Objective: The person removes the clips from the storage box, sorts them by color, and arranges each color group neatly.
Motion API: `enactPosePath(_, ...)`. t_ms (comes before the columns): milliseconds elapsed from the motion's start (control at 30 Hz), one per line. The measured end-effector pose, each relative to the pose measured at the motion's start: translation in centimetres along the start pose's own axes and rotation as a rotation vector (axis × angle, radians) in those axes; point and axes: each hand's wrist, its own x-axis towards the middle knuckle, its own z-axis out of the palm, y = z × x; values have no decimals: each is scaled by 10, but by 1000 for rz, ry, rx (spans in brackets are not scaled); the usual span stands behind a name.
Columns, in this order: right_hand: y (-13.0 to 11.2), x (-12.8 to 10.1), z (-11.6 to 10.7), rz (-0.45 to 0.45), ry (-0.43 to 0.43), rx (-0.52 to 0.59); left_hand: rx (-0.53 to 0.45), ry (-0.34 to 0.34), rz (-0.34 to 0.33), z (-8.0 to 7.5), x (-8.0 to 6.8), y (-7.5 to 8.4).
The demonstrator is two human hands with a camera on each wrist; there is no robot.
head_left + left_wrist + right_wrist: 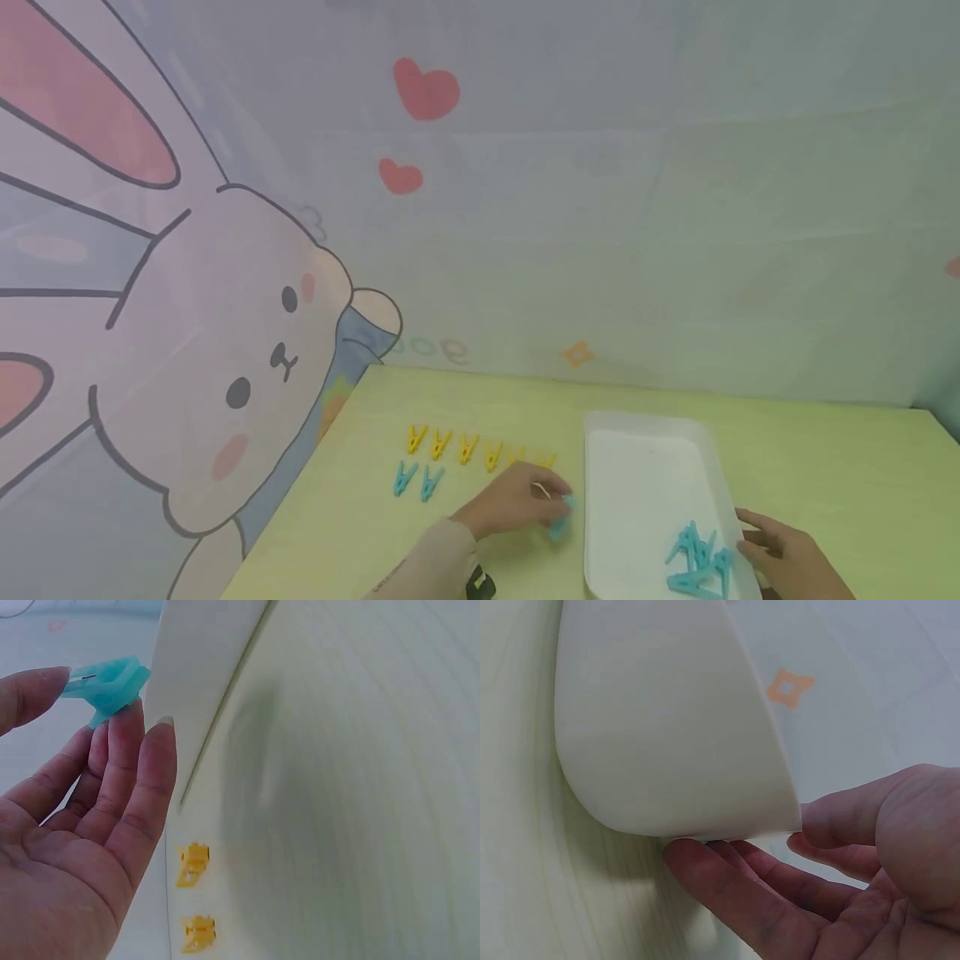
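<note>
My left hand (557, 500) pinches a turquoise clothes peg (562, 518) just above the table, close to the left wall of a white tray (645, 467). In the left wrist view the peg (109, 684) sits between thumb and fingertips of that hand (90, 701), beside the tray wall (202, 682). My right hand (752, 533) holds the tray's right rim; the right wrist view shows its thumb at the rim and fingers (727, 881) under the tray (667, 727). Several turquoise pegs (701, 562) lie heaped in the tray's near right corner.
On the green table (825, 467) a row of yellow pegs (465, 447) lies left of the tray, with two turquoise pegs (417, 481) below its left end. Two yellow pegs (193, 864) show in the left wrist view. A cartoon-printed wall (225, 333) rises behind and left.
</note>
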Motion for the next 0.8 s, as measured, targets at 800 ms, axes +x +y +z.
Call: enactPosePath(800,-10,-12,5,20,22,23,236,368,-236,-50,-41,-28)
